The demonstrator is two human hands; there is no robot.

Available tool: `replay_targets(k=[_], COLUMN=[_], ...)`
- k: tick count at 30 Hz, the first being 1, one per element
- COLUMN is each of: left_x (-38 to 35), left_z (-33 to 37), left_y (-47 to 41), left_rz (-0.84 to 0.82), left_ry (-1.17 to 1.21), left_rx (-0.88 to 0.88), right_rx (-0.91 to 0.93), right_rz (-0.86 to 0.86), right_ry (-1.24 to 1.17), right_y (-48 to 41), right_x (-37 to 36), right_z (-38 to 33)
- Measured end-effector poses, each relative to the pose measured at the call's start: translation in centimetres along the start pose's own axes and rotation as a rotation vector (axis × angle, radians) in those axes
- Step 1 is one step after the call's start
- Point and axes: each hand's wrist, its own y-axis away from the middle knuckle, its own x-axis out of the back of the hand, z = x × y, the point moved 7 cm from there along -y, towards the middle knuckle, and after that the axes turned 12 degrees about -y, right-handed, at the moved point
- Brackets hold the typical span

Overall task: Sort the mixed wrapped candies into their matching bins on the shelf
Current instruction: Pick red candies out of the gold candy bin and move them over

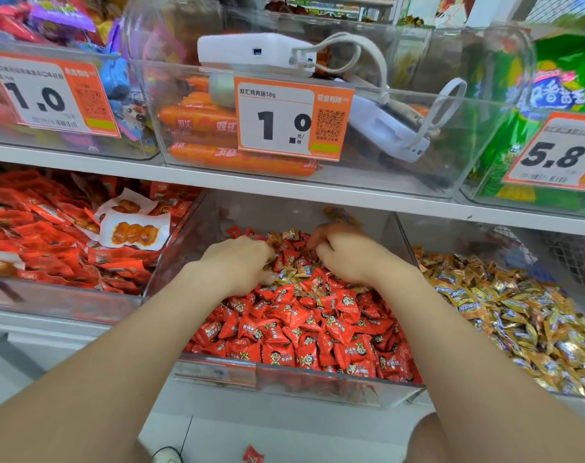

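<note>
**Both hands in the middle bin, grip not confirmed**

Left hand [241, 262]: knuckles up, fingers curled down into the pile. The fingertips are buried among wrappers, so I cannot tell whether they hold a candy.
Right hand [346, 255]: fingers bent into the pile nearer the back. Cannot tell its hold either.
Between the hands: a few stray gold candies [289, 274] lie on the red candies [304, 322], touching both hands, with more gold ones just beyond the fingers.
The red candies fill the clear middle bin [318, 385] on the lower shelf.
Right bin [458, 238]: holds the gold candy pile [518, 315].
Left bin [67, 302]: red snack packets [50, 248].
Upper shelf: orange sausages [197, 118] behind a price tag [277, 125] reading 1.0, and a white device [254, 50] with a cable.
Floor below: one loose red candy [252, 455]
</note>
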Motion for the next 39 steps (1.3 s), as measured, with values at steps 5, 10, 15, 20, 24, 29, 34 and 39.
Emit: replay_targets(k=[5, 10, 15, 20, 24, 29, 34, 39], left_x=[0.0, -0.4, -1.0, -0.9, -0.9, 1.3, 2.5, 2.1], left_z=[0.8, 0.8, -0.5, -1.0, -1.1, -1.3, -2.0, -0.1], left_y=[-0.1, -0.2, -0.5, -0.1, 0.1, 1.1, 1.3, 1.0], left_rz=[0.041, 0.058, 0.013, 0.001, 0.027, 0.162, 0.278, 0.247], left_ry=[-0.036, -0.043, -0.002, 0.053, 0.026, 0.142, 0.356, 0.41], left_rx=[-0.051, -0.04, 0.007, 0.029, 0.026, 0.095, 0.08, -0.132], right_rx=[-0.062, -0.044, -0.055, -0.038, -0.029, 0.037, 0.051, -0.088], right_rz=[-0.007, -0.149, -0.19, -0.155, -0.067, -0.022, -0.037, -0.209], right_ry=[0.051, 0.212, 0.289, 0.164, 0.043, -0.132, -0.054, 0.182], right_y=[-0.7, -0.7, -1.4, -2.0, -1.7, -1.2, -1.2, 0.2], right_x=[-0.7, -2.6, -4.0, -3.4, -2.0, -1.6, -1.5, -1.8], right_z=[0.7, -0.5, -1.3, -0.9, -0.7, -1.1, -1.5, 0.0])
